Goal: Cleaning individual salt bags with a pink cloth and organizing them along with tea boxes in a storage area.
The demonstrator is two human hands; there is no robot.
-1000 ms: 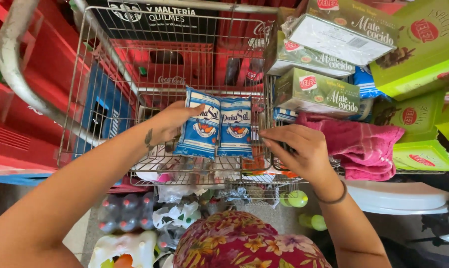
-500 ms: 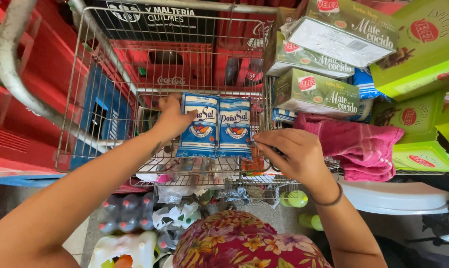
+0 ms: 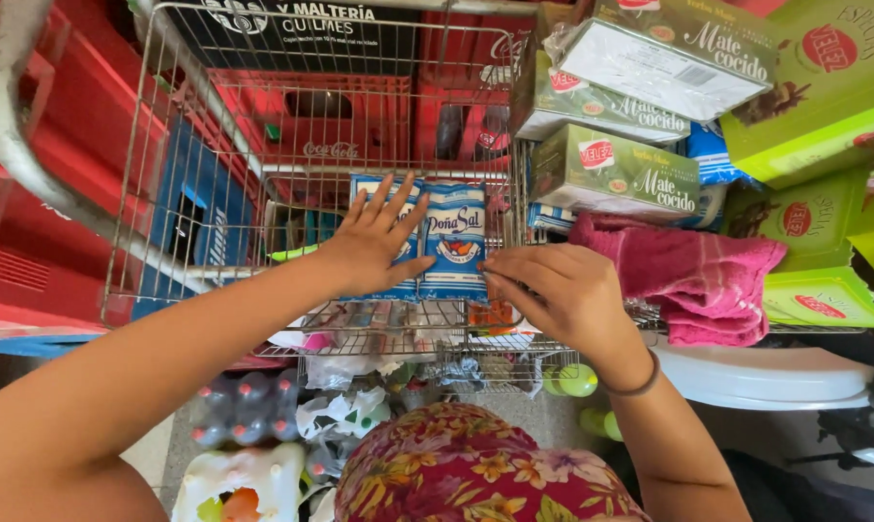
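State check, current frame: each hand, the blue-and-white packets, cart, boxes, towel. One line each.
left hand: open, fingers spread, flat on the packets
right hand: fingers curled at the packets' right edge
blue-and-white packets: two, upright, side by side in the cart
wire shopping cart: holds the packets
green boxes: closed, stacked, tilted
pink towel: crumpled below the boxes
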